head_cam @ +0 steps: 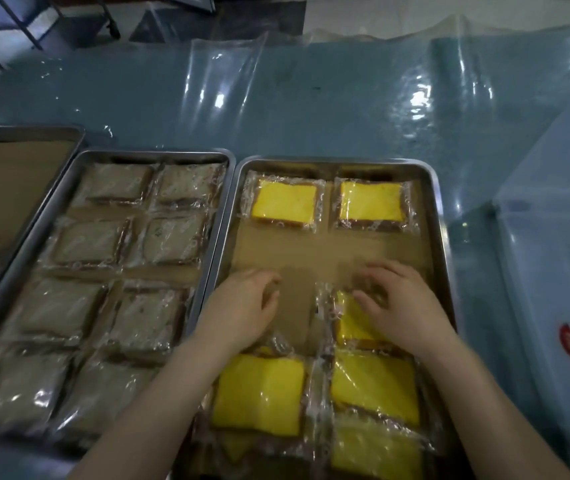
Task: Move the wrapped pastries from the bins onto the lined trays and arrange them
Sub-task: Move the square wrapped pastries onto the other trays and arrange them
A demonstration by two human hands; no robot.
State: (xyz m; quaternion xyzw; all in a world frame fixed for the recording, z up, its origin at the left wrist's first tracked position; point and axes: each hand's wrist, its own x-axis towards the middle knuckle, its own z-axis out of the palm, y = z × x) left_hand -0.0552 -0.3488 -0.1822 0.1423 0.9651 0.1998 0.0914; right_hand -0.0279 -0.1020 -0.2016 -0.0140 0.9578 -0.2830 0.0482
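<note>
A metal tray (pixel 436 216) lined with brown paper holds several yellow wrapped pastries. Two sit at its far end (pixel 284 204), others fill the near end (pixel 259 393). My right hand (pixel 399 306) rests with bent fingers on the top of a yellow wrapped pastry (pixel 352 323) in the right column. My left hand (pixel 245 306) lies over the paper in the left column, fingers curled, and whether it grips a wrapper I cannot tell. The middle strip of paper (pixel 311 247) is bare.
A second tray (pixel 79 161) on the left holds several pale brown wrapped pastries (pixel 89 242). A third tray (pixel 69 133) with brown paper is at the far left. The blue table is covered with clear plastic sheeting (pixel 311 105). A pale blue bin (pixel 553 254) stands at the right.
</note>
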